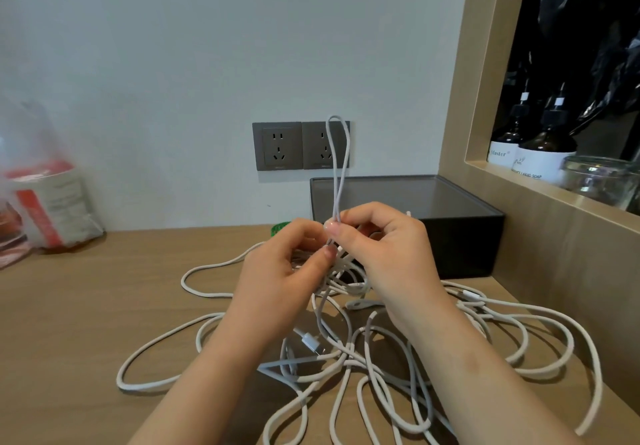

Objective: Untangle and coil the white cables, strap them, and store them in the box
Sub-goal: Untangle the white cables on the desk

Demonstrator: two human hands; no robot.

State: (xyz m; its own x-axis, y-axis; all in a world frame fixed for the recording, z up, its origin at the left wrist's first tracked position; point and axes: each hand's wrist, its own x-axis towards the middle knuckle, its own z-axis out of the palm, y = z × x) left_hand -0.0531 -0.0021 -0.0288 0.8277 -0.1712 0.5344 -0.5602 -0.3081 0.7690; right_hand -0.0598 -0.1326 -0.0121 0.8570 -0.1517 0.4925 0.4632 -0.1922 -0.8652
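Your right hand pinched the narrow cable loop at its base between thumb and forefinger, with the other fingers curled. Your left hand, touching it at 8 o'clock, pinched the strands just below, thumb against forefinger. The loop stood upright toward 12 o'clock, its top crossing the right one of two grey wall sockets.

Under your hands the white cables lay tangled on the wooden desk, with loops spreading from 3 through 6 to 9 o'clock. A white USB plug lay among them at 6 o'clock.

The dark grey box stood just behind your right hand at 1 o'clock; you could not tell whether it was lidded. A plastic bag sat far at 9 o'clock, and soap bottles and a glass jar stood at 2 o'clock.
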